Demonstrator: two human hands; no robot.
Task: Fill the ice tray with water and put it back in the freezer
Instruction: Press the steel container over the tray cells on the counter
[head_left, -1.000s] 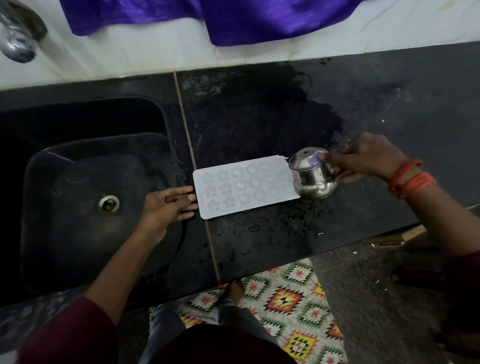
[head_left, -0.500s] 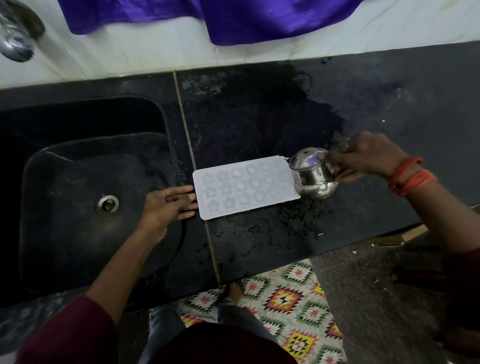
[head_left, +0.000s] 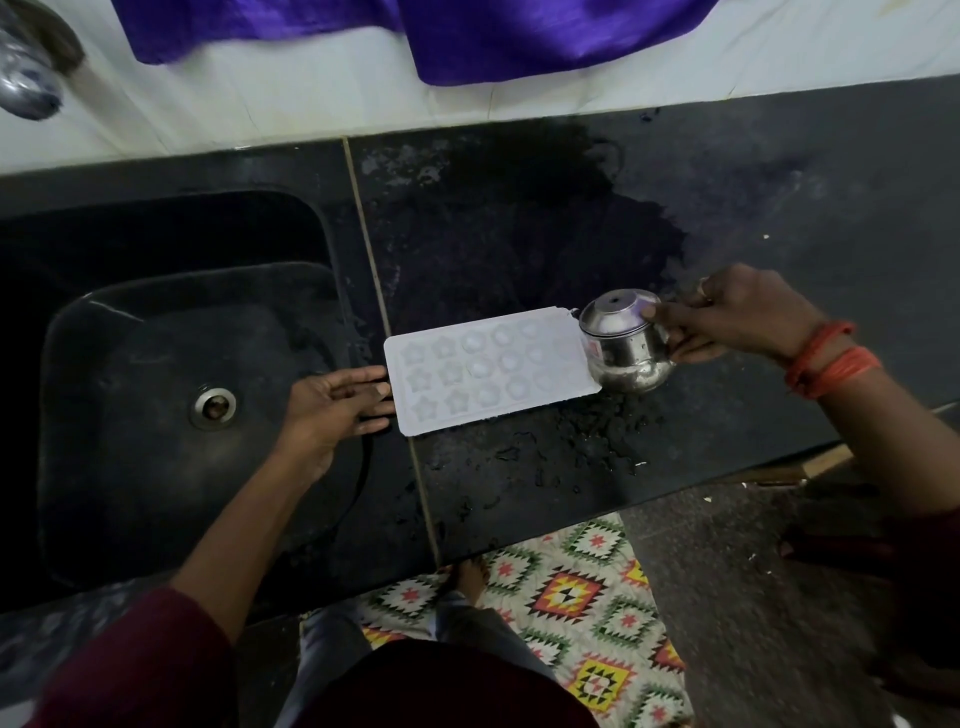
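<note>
A white ice tray (head_left: 491, 370) with star-shaped and round cavities lies flat on the wet black counter (head_left: 519, 234). My left hand (head_left: 332, 405) rests at the tray's left end, fingers straight and touching its edge. My right hand (head_left: 727, 314) grips a small steel pot (head_left: 623, 345), tipped over the tray's right end with its mouth toward the cavities. No stream of water can be made out.
A black sink (head_left: 156, 389) with a steel drain (head_left: 213, 407) lies left of the tray. A steel tap (head_left: 26, 78) is at the top left. Purple cloth (head_left: 467, 36) hangs over the white back wall. Water drops spot the counter near the front edge; a patterned mat (head_left: 561, 613) lies below.
The steel pot has tipped a little further over the tray's right end. My left hand and the tray have stayed where they were.
</note>
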